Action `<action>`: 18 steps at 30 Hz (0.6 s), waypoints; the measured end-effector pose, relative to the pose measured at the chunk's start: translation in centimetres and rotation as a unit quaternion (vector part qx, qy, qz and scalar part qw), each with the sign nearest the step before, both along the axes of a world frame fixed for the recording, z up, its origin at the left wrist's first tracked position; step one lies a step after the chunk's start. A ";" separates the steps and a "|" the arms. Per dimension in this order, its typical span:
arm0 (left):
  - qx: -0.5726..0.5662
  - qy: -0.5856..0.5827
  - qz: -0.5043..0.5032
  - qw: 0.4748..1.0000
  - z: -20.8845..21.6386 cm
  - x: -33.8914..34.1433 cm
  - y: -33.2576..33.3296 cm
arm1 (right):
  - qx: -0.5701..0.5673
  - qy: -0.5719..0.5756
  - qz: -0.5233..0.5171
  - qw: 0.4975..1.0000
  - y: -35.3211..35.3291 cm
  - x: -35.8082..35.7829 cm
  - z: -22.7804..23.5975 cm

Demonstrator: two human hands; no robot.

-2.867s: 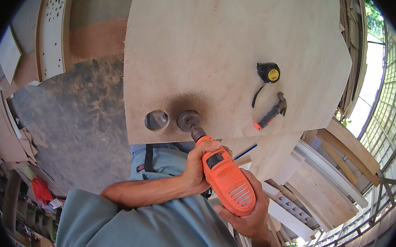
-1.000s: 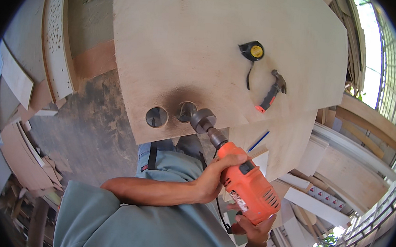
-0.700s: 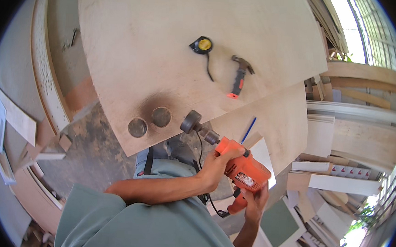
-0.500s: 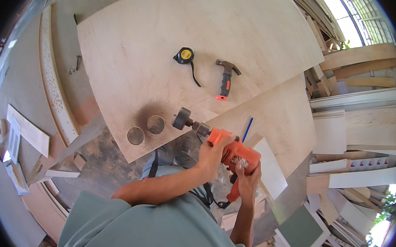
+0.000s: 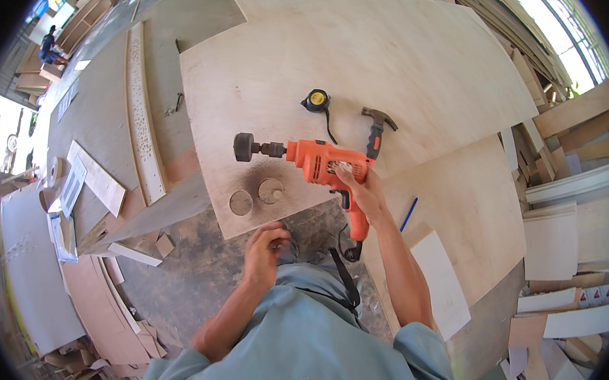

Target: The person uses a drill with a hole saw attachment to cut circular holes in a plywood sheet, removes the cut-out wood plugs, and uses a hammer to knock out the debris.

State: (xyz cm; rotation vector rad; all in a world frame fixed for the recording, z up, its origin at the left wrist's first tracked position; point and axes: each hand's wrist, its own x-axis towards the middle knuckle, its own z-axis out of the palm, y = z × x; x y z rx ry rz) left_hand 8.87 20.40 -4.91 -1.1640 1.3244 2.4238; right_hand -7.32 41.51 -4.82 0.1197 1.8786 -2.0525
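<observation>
My right hand point(image 5: 362, 190) is wrapped round the grip of an orange electric drill point(image 5: 320, 161), which I hold above the plywood sheet. A dark hole saw point(image 5: 244, 148) is fitted in its chuck and points left. Lower down, my left hand point(image 5: 266, 247) hangs off the sheet's near edge, apart from the drill, its fingers curled in with nothing visible in them. Two round cuts, a left one point(image 5: 241, 202) and a right one point(image 5: 270, 190), show near the corner of the plywood point(image 5: 249, 73), with brown sawdust around them.
A tape measure point(image 5: 316, 100) and a claw hammer point(image 5: 377, 131) lie on the plywood beyond the drill. To the right are a blue pencil point(image 5: 409, 214) and a white board point(image 5: 439, 284). Wood offcuts point(image 5: 562, 236) are stacked far right. Another person point(image 5: 49, 46) is far off, upper left.
My left hand has let go of the drill and moved left and down. The right hand has raised the drill and turned its hole saw leftward. The view has shifted.
</observation>
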 end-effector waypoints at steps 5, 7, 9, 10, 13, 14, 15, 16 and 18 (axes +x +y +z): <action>-0.063 -0.027 0.193 0.979 -2.5 5.9 -5.9 | 0.060 -0.022 0.087 0.994 -2.9 -4.4 -1.1; -0.050 -0.038 0.283 0.957 -3.8 8.5 -8.2 | 0.084 -0.034 0.093 0.992 -4.5 -5.2 -0.8; -0.047 -0.080 0.344 0.934 -5.1 10.4 -9.8 | 0.103 -0.027 0.079 0.991 -5.5 -5.7 -0.7; -0.045 -0.101 0.373 0.921 -5.8 11.4 -10.2 | 0.113 -0.025 0.089 0.989 -5.8 -6.0 -1.2; -0.068 -0.116 0.394 0.909 -7.7 13.6 -10.3 | 0.147 -0.019 0.106 0.983 -5.6 -7.3 -3.2; -0.059 -0.110 0.402 0.907 -8.5 14.6 -10.3 | 0.158 -0.020 0.108 0.981 -5.7 -7.4 -3.7; -0.052 -0.104 0.409 0.905 -9.4 15.6 -10.4 | 0.169 -0.022 0.109 0.979 -5.8 -7.4 -3.8; -0.044 -0.097 0.414 0.904 -10.3 16.5 -10.4 | 0.182 -0.020 0.117 0.976 -5.8 -7.4 -3.8; -0.048 -0.094 0.420 0.901 -12.3 18.4 -10.6 | 0.203 -0.019 0.135 0.970 -6.2 -7.2 -3.2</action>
